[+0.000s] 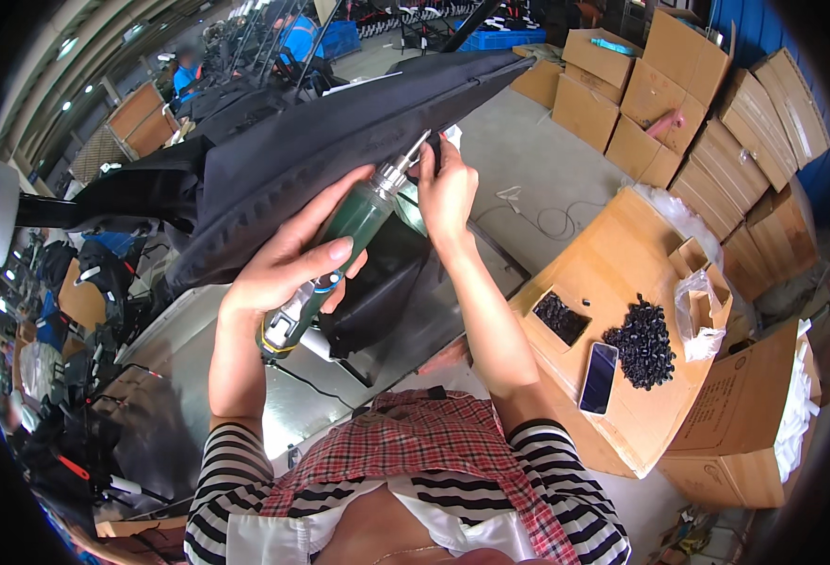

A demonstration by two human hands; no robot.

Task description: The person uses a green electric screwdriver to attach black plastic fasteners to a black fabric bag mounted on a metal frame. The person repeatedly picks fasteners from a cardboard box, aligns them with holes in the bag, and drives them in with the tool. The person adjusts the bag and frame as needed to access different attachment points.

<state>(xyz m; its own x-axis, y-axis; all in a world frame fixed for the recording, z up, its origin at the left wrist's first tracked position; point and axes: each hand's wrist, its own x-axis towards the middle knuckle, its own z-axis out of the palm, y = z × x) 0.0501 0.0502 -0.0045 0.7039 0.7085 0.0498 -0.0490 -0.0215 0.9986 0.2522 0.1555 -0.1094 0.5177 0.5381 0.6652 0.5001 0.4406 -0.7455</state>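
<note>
My left hand [288, 259] is wrapped round a green electric screwdriver [356, 213], whose metal bit slants up and to the right. Stretched across the space in front of me is a long black fabric-covered piece [302, 151], and the bit's tip lies close to its lower right edge. Beside that tip, my right hand [449, 191] has thumb and fingers pinched together. Whatever they hold is too small and too covered to name. More black material [377, 282] hangs below the screwdriver.
A metal table [179, 377] stands beneath my hands. On a cardboard surface [636, 250] to the right are a pile of small black parts [643, 347], a small box of them [561, 320] and a phone [599, 379]. Cardboard boxes [674, 94] are stacked at the far right.
</note>
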